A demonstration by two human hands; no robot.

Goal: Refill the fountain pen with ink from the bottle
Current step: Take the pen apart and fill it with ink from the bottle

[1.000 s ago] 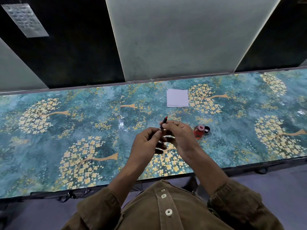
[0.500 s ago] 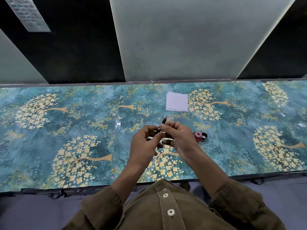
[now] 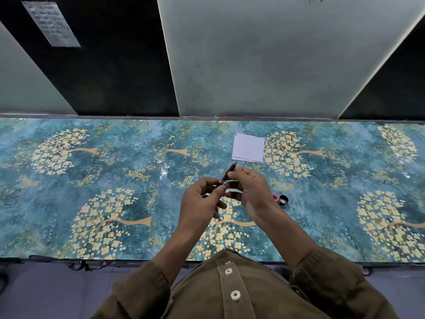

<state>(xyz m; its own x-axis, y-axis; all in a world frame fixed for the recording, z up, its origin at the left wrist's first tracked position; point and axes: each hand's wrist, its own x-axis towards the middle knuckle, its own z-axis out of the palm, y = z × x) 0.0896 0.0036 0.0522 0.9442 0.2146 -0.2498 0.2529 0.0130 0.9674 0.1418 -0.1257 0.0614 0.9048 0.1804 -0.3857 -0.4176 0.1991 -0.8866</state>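
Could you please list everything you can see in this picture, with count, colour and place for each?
fountain pen: one, dark with a red far end, held between both hands above the table
ink bottle: one, red, on the table, mostly hidden behind the right wrist
bottle cap: one, black, on the table beside the ink bottle
paper: one white folded sheet, on the table beyond the hands
table: one, teal with yellow flowering trees
left hand: grips the pen's near part
right hand: pinches the pen's far part
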